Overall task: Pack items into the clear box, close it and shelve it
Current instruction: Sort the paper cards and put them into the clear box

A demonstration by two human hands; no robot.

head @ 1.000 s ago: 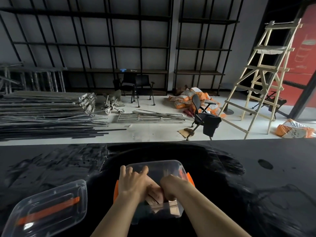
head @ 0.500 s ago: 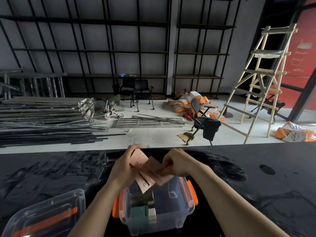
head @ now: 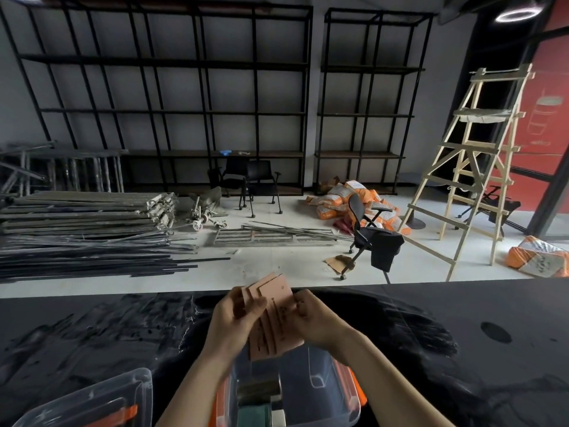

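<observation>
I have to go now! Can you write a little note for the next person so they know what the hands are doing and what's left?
Left hand and right hand together hold a stack of pink cards above the open clear box.
The box sits on the black table with some items already inside.
Its lid lies to the left, off the box.
Left to do: put the cards in, close the lid, shelve the box.

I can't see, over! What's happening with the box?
Both hands, left and right, hold pink cards above open clear box. Lid off, left. Nothing blocking.
</observation>
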